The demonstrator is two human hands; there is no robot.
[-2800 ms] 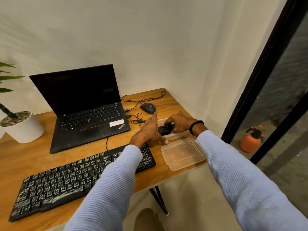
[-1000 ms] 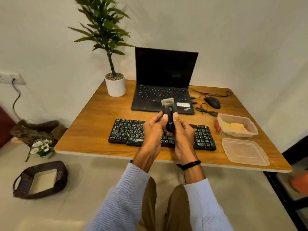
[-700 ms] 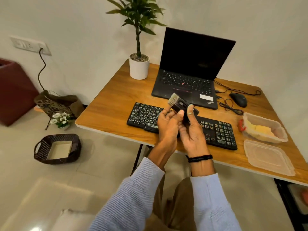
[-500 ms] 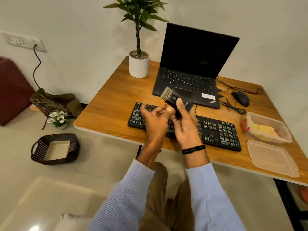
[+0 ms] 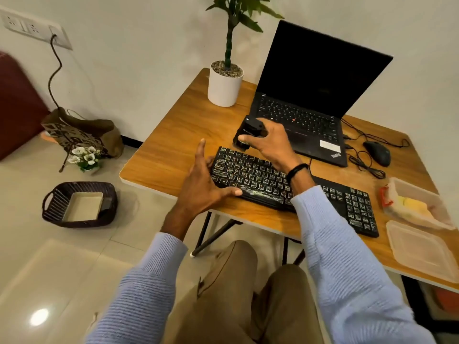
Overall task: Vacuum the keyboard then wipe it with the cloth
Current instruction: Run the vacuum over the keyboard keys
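The black keyboard point(image 5: 263, 176) lies slantwise along the near edge of the wooden table point(image 5: 173, 140), and everything else sits around it. Just above its far left corner the right hand point(image 5: 272, 145) holds a small black handheld vacuum point(image 5: 249, 131); the grip is tight around the body, fingers wrapped over the top and thumb on the side, nozzle end pointing down at the corner keys. I cannot tell whether the nozzle touches them. The left hand point(image 5: 202, 187) is at the keyboard's left end, its grip wide: fingers spread and fairly straight, thumb laid on the near edge, holding nothing. Beyond the keyboard stands an open laptop point(image 5: 310, 95) with a dark screen, a white plant pot point(image 5: 224, 85) beyond its left end. Off the keyboard's right end a clear container point(image 5: 417, 188) holds the yellow cloth point(image 5: 413, 206), its lid point(image 5: 419, 249) beside it, a mouse point(image 5: 377, 152) farther back.
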